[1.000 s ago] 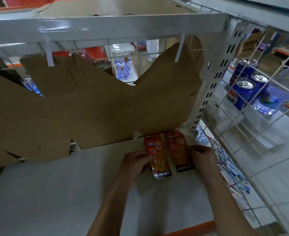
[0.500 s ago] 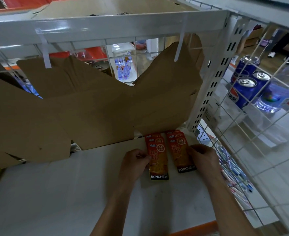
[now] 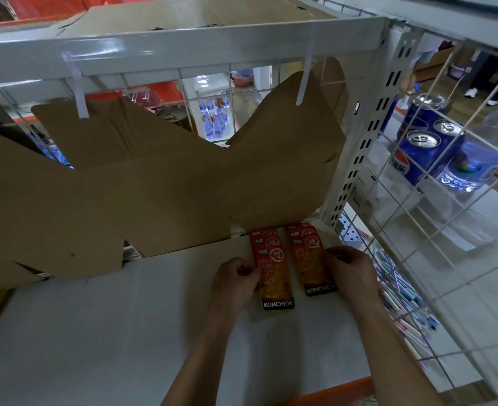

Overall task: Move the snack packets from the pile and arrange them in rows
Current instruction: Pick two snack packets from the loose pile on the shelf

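Two short rows of overlapping red-orange KONCHEW snack packets lie on the white shelf board [image 3: 95, 332], running away from me toward the cardboard. My left hand [image 3: 236, 281] holds the left edge of the front packet of the left row [image 3: 274, 276], fingers curled against it. My right hand [image 3: 349, 272] touches the right edge of the front packet of the right row [image 3: 309, 259], fingers bent over it. The pile the packets come from is out of sight.
Flattened brown cardboard [image 3: 160, 183] leans along the back of the shelf. A white slotted upright [image 3: 362, 136] and a wire grid [image 3: 435, 218] close the right side. Beyond the grid stand blue Pepsi cans [image 3: 414, 156] and a water bottle [image 3: 476, 165]; pens [image 3: 403, 303] lie below.
The left front packet has been turned straight and now lies parallel to the right row. Both hands have shifted slightly along the packets' outer edges.
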The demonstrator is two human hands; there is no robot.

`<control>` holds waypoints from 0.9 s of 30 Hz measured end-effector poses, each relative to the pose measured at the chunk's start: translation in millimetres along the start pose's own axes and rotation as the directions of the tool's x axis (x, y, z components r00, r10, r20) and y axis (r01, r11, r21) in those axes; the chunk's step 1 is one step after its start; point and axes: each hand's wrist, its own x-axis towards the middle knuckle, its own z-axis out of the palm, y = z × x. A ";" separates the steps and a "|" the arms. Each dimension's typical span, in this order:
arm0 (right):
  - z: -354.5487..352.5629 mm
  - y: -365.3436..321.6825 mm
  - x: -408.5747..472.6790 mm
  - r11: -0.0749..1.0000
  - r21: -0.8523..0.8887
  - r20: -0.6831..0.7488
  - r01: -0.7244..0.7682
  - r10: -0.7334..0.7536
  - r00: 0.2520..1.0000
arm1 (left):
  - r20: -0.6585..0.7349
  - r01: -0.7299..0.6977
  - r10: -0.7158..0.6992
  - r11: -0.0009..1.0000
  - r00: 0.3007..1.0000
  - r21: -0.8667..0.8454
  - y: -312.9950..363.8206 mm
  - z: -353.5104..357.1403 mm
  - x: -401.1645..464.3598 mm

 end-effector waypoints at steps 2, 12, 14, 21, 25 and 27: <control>-0.2 -0.2 -0.2 1.000 0.005 0.005 0.001 -0.001 1.000 | 0.003 0.003 -0.003 1.000 1.000 -0.009 -1.2 1.5 -0.4; 0.9 0.2 0.2 1.000 0.006 -0.013 0.015 -0.015 1.000 | -0.001 0.013 -0.013 0.999 1.000 -0.029 -1.5 1.7 -2.1; 1.3 -0.3 -0.2 1.000 -0.005 -0.015 0.022 -0.022 1.000 | -0.007 0.012 -0.012 1.000 1.000 -0.027 -2.6 2.0 -2.1; 1.7 -0.4 -2.2 0.999 -0.030 -0.016 0.022 -0.023 1.000 | -0.019 -0.002 0.003 1.000 1.000 0.016 -4.0 0.1 -4.7; 1.5 -0.9 -2.8 0.999 -0.038 -0.006 0.013 -0.013 1.000 | -0.026 -0.002 0.003 1.000 1.000 0.027 -0.5 -1.8 -7.2; 1.1 -1.8 -3.6 0.999 -0.033 -0.009 0.005 -0.005 1.000 | -0.029 -0.003 0.003 1.000 1.000 0.014 0.8 -1.8 -8.2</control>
